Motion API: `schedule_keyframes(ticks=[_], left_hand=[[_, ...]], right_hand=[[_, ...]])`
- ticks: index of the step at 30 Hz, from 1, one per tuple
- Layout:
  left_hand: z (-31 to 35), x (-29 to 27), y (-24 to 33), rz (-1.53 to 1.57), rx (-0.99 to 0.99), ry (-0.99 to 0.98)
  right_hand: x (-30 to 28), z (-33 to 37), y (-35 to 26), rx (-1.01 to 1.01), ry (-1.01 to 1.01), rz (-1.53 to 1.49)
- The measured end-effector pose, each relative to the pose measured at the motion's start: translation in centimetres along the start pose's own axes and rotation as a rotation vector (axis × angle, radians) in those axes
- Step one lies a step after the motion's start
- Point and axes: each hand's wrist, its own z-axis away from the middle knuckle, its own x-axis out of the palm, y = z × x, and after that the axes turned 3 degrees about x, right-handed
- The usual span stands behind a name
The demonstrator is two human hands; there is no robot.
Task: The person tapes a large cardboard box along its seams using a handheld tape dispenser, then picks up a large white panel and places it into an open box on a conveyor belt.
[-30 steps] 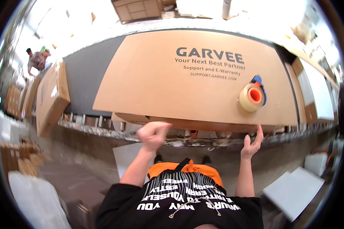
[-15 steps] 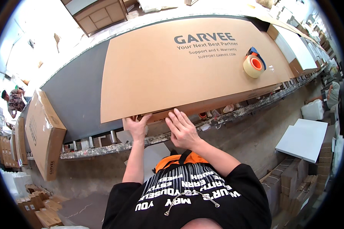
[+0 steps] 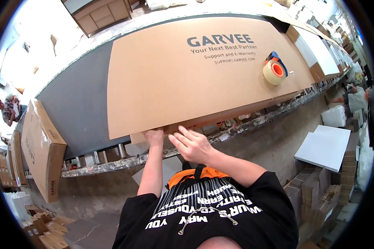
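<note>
A large brown cardboard box (image 3: 166, 83) with dark print lies on the conveyor in front of me. My left hand (image 3: 154, 135) is at its near edge, toward the left end, with its fingers hidden under the overhanging top panel. Just to the right, my right hand (image 3: 192, 145) is held close to the box's near side. Its fingers are stretched out and somewhat apart, with nothing in them. On the box's right part rests a tape dispenser (image 3: 275, 69) in blue and orange, carrying a roll of yellowish tape.
The conveyor's dark belt (image 3: 70, 91) runs left past a taped carton (image 3: 41, 147) leaning at its near edge. White-topped open cartons (image 3: 313, 52) stand beyond the box's right end. White boards (image 3: 324, 147) lie on stacked cardboard at right. A person (image 3: 355, 99) is at far right, another (image 3: 8, 108) far left.
My left hand's fingers and thumb have slipped out of sight under the panel. My right hand has drawn slightly down, off the box edge. The view has shifted a little.
</note>
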Motion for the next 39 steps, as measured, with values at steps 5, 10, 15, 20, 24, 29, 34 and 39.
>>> schedule_keyframes(ticks=[5, 10, 15, 20, 24, 29, 34, 39], left_hand=[[0.3, -1.1, 1.2, 0.256, -0.285, -0.068], [3.0, -2.7, 5.3, 0.545, -0.391, 0.39], [1.0, -4.2, 5.1, -0.274, 0.392, 0.119], [0.9, -1.2, 3.7, -0.413, 0.353, 0.187], [1.1, -1.1, 5.2, -0.439, 0.292, 0.206], [1.5, -1.8, 6.2, -0.522, 0.226, 0.241], [1.6, -1.0, 5.8, -0.522, 0.191, 0.27], [1.1, -0.6, 4.9, -0.473, 0.231, 0.352]], right_hand=[[-1.5, -2.6, 4.6, -0.11, 0.369, 0.479], [-2.2, -3.8, 5.2, -0.128, 0.235, 0.494], [-3.3, -5.9, 4.1, -0.261, 0.158, 0.542], [-6.5, -16.1, 12.1, -0.434, 0.377, -0.163], [-9.9, -29.8, 25.4, -0.049, 0.358, 0.146], [-10.3, -45.5, 32.0, 0.263, 0.141, 0.372], [-10.4, -51.1, 30.1, 0.312, 0.016, 0.244], [-9.3, -54.7, 33.0, 0.275, 0.069, 0.198]])
